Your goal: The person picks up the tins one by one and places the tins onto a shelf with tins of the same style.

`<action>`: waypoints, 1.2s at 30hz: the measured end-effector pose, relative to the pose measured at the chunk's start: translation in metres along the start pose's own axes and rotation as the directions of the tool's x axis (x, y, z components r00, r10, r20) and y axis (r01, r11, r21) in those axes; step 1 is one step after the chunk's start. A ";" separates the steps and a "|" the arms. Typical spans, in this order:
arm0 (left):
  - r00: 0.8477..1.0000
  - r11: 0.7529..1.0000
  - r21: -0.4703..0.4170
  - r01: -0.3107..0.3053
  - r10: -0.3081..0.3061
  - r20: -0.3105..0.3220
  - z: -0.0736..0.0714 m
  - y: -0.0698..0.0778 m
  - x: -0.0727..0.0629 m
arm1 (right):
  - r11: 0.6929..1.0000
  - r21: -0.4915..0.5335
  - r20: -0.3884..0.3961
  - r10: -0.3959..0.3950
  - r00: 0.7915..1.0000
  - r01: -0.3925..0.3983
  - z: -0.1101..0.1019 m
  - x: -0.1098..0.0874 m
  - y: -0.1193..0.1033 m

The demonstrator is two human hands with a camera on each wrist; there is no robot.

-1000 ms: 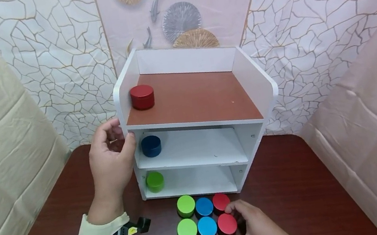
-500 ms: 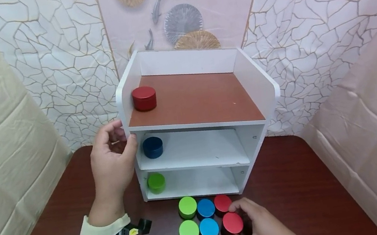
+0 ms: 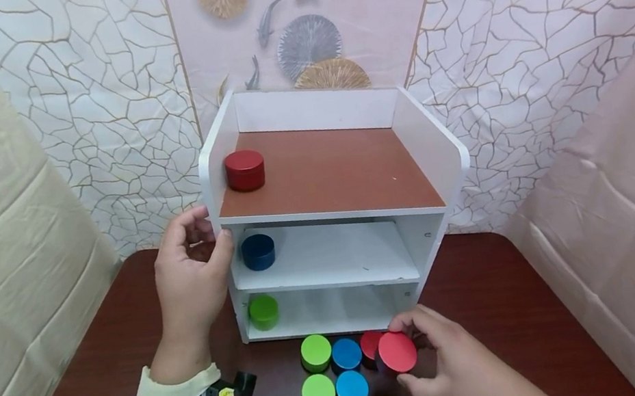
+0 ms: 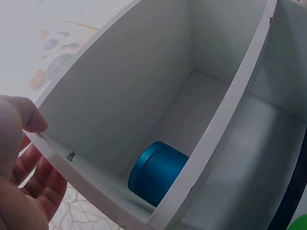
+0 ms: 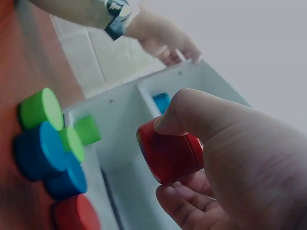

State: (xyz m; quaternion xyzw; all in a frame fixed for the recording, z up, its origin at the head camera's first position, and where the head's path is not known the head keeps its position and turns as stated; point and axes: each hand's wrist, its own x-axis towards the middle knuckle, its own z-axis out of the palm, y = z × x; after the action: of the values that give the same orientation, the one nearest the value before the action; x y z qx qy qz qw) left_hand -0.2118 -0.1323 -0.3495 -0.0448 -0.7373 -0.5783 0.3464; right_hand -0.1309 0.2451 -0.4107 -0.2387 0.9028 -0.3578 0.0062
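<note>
We see the right hand pinching a red tin, lifted above the counter, near the shelf unit; left hand grips the shelf unit's left side panel. On the counter we log another red tin, two blue tins, two green tins; at the unit's left end, a top-board red tin, a middle-shelf blue tin, a bottom-shelf green tin
</note>
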 end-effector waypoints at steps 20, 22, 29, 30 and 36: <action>1.000 1.000 0.006 -0.011 0.011 -0.003 0.000 -0.002 0.000 | 0.977 -0.008 -0.048 -0.215 0.976 0.214 -0.058 0.028 -0.054; 1.000 1.000 0.006 -0.013 0.013 -0.002 0.000 -0.002 0.000 | 0.974 -0.005 -0.049 -0.224 0.973 0.224 -0.062 0.030 -0.058; 1.000 1.000 -0.001 -0.020 0.020 0.003 -0.001 -0.003 0.000 | 0.970 0.015 -0.046 -0.241 0.969 0.242 -0.075 0.040 -0.074; 1.000 1.000 -0.002 -0.019 0.019 0.005 -0.001 -0.003 0.000 | 0.970 0.012 -0.043 -0.241 0.970 0.241 -0.077 0.041 -0.076; 1.000 1.000 -0.001 -0.010 0.010 0.012 -0.001 -0.002 0.001 | 0.976 0.033 -0.016 -0.217 0.976 0.217 -0.092 0.051 -0.091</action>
State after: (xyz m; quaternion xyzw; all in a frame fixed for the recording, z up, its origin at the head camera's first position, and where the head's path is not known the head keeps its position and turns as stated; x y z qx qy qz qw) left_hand -0.2131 -0.1341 -0.3510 -0.0523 -0.7388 -0.5766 0.3448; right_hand -0.1540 0.2249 -0.2746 -0.3333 0.8651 -0.3732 -0.0345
